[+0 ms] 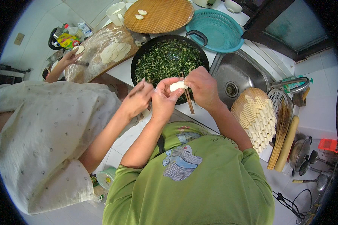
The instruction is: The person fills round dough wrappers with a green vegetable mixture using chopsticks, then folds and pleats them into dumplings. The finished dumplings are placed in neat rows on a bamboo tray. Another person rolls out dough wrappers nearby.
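Above the near rim of a black wok (pixel 134 66), both my hands hold one pale dumpling (pixel 178 86). My left hand (pixel 164 94) supports it between thumb and fingers. The fingertips of my right hand (pixel 204 88) pinch its right end. The wok contains a chopped green filling (pixel 166 59) with pale bits. A pair of wooden chopsticks (pixel 189 101) crosses the wok's near rim just under my right hand; I cannot tell whether my fingers touch it. A co-worker's hand (pixel 139 98) is close beside my left hand, over the wok's edge.
The co-worker's other hand (pixel 69 59) holds a round dough wrapper (pixel 79 50) by a floured board (pixel 93 45) with stacked wrappers (pixel 115 52). Two dumplings lie on a round bamboo tray (pixel 163 14). Rightward are a teal basket (pixel 216 31), a sink (pixel 242 69) and a dumpling-covered board (pixel 242 112).
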{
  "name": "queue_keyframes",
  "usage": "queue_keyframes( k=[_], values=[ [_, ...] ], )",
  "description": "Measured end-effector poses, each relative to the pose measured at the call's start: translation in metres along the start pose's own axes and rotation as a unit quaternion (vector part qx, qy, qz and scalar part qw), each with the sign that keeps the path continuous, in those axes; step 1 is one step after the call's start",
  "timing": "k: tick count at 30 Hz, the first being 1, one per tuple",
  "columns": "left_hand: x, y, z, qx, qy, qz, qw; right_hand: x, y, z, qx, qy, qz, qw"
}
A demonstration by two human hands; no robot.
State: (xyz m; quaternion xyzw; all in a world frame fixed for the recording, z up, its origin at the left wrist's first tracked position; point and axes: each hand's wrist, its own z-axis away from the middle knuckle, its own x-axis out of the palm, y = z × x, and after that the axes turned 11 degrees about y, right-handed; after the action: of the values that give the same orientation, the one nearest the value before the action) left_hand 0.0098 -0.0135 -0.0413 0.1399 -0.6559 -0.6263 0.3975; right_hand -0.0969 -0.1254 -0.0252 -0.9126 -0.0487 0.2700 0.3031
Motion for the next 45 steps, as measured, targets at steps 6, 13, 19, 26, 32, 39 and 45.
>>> queue_keyframes(
  k=[6,13,19,26,32,39,45],
  values=[
    [0.001,-0.001,0.003,0.029,0.032,-0.026,0.999,0.004,0.0,0.019,0.405,-0.014,-0.355,0.843],
    [0.008,0.005,0.007,0.054,0.025,-0.024,0.998,0.021,0.008,0.044,0.425,0.055,-0.507,0.748],
    [0.003,-0.001,0.006,0.107,0.038,-0.065,0.991,0.014,0.011,0.046,0.41,0.062,-0.563,0.715],
    [-0.002,0.0,0.01,0.16,0.041,-0.14,0.976,0.011,0.003,0.047,0.417,0.043,-0.51,0.751],
    [0.004,0.0,0.016,0.223,0.051,-0.131,0.965,0.006,0.001,0.047,0.391,0.046,-0.517,0.76],
    [0.002,0.006,0.018,0.241,0.007,-0.202,0.949,-0.004,-0.004,0.047,0.386,0.027,-0.501,0.774],
    [0.005,0.007,0.023,0.322,-0.019,-0.25,0.913,-0.009,-0.003,0.055,0.42,0.035,-0.526,0.738]
  ],
)
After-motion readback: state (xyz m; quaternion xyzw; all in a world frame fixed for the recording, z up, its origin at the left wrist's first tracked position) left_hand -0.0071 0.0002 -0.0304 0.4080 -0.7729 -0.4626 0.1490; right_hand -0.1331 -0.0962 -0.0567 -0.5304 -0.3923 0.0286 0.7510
